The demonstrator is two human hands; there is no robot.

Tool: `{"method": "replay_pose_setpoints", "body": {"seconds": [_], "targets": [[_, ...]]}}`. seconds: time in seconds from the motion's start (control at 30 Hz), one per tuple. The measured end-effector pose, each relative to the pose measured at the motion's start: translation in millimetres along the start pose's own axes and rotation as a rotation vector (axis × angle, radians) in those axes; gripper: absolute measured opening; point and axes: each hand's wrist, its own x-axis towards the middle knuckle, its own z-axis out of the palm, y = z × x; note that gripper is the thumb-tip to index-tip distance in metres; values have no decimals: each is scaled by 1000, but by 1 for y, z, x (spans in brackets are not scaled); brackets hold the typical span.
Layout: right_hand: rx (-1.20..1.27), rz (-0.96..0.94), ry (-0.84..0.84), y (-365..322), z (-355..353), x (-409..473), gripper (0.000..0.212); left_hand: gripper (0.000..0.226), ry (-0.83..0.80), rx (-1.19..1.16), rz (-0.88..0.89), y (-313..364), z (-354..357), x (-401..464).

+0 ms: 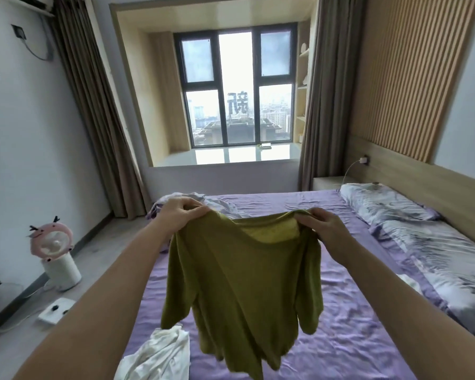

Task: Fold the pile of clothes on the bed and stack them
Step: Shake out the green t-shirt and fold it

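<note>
1. Hands: the left hand [182, 209] and right hand [322, 225] each pinch a shoulder of the olive-green T-shirt [244, 281], which hangs in the air over the purple bed [348, 319].
2. Fabric looks light, soft and floppy; it will likely sag without support.
3. Shoulder seams seem the best hold.
4. White garment [159, 355] lies crumpled near left; more clothes [176, 200] sit far left.
</note>
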Motion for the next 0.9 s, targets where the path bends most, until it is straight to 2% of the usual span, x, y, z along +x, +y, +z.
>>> {"method": "replay_pose_setpoints", "body": {"seconds": [0.1, 0.17, 0.27, 0.4, 0.53, 0.63, 0.8, 0.9], "targets": [[-130, -44, 53, -12, -11, 4, 11, 20, -109, 189, 51, -1, -8, 0], [-247, -59, 72, -17, -19, 5, 14, 21, -89, 216, 107, -2, -12, 0], [-349, -44, 20, -22, -26, 4, 18, 12, 44, 102, 167, -1, -15, -1], [-403, 42, -168, -35, -28, -8, 35, 9, 150, -195, 94, -1, -13, -1], [-427, 91, -358, -43, -35, -19, 31, 15, 254, -289, 34, -4, -11, 4], [-431, 65, -315, -44, -33, -21, 29, 19, 261, -247, 27, -5, -8, 7], [-171, 7, -209, -50, -12, -25, 24, 22, 198, -199, 60, 10, 4, 5], [-238, -54, -131, -56, 11, -21, 23, 12, 83, -144, 173, 35, 25, -5]]}}
